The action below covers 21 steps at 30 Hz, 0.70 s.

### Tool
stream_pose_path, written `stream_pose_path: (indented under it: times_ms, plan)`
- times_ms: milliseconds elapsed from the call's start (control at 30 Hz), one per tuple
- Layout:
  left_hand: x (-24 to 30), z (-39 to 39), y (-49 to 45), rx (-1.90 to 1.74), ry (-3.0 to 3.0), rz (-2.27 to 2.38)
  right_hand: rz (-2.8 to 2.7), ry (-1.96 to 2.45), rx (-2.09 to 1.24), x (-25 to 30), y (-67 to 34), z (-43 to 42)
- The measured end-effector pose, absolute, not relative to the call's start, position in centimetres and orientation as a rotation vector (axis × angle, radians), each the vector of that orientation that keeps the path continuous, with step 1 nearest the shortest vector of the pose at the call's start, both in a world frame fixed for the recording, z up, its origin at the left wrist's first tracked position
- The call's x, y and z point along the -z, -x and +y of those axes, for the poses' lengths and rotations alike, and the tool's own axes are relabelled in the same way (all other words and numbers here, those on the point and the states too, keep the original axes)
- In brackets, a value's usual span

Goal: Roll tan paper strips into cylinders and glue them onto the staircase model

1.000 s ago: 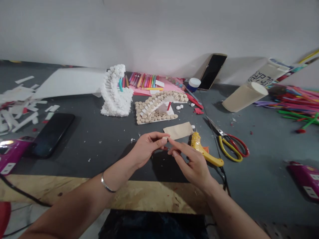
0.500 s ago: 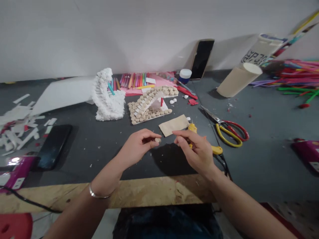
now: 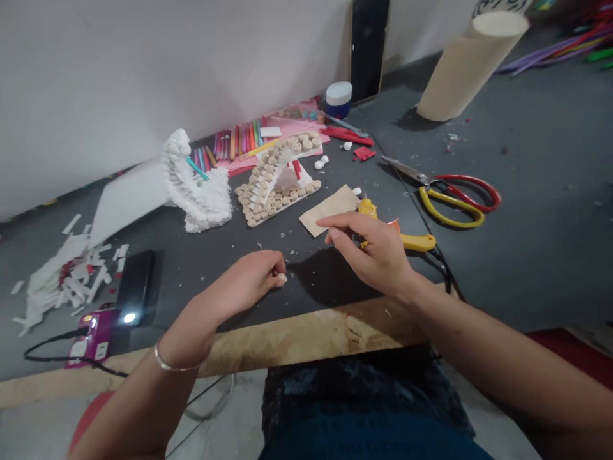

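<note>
My left hand (image 3: 251, 278) pinches a small beige paper roll (image 3: 282, 278) between thumb and fingertips, low over the table. My right hand (image 3: 371, 252) hovers over the table with its index finger stretched out and the thumb just below; nothing shows between them. Beyond its fingertips lies a strip of brown paper (image 3: 325, 211). A yellow glue gun (image 3: 416, 243) lies partly hidden behind the right hand. Further back stands a small arched staircase model (image 3: 275, 185) covered in beige paper rolls, with red posts. Left of it is a white textured staircase model (image 3: 201, 198) with a teal post.
Scissors (image 3: 450, 191) with red and yellow handles lie at right. A beige tube (image 3: 469, 70), a blue jar (image 3: 339, 101) and a propped phone (image 3: 368, 48) stand at the back. White paper scraps (image 3: 86, 281), a black phone (image 3: 136, 281) and a purple power strip (image 3: 93, 335) are at left.
The view has tilted down and turned. My left hand, still pinching the paper roll, has drawn back from the right hand toward the table's front. The right hand keeps nearly the same pose.
</note>
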<state>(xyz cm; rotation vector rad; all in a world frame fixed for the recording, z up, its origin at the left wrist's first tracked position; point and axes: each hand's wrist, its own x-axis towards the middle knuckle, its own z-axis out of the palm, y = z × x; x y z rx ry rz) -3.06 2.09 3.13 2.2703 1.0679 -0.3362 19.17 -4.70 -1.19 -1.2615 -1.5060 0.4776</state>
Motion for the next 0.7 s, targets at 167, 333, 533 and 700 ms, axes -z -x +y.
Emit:
stream_pose_path:
  times_ms: [167, 333, 533, 700]
  plan:
    - [-2.5, 2.6, 2.3, 0.316, -2.271, 1.079, -1.508, 1.218, -0.487, 1.2, -19.4, -4.6]
    - [-1.7, 1.8, 2.7, 0.218, -2.269, 1.149, -1.542, 1.169, -0.467, 1.0, -19.4, -4.7]
    - [-1.0, 0.6, 3.0, 0.114, -2.251, 1.188, -1.579, 1.109, -0.463, 0.9, -19.3, -4.8]
    - [-0.5, -0.5, 2.9, 0.013, -2.29, 1.236, -1.579, 1.126, -0.452, 1.0, -19.3, -4.8]
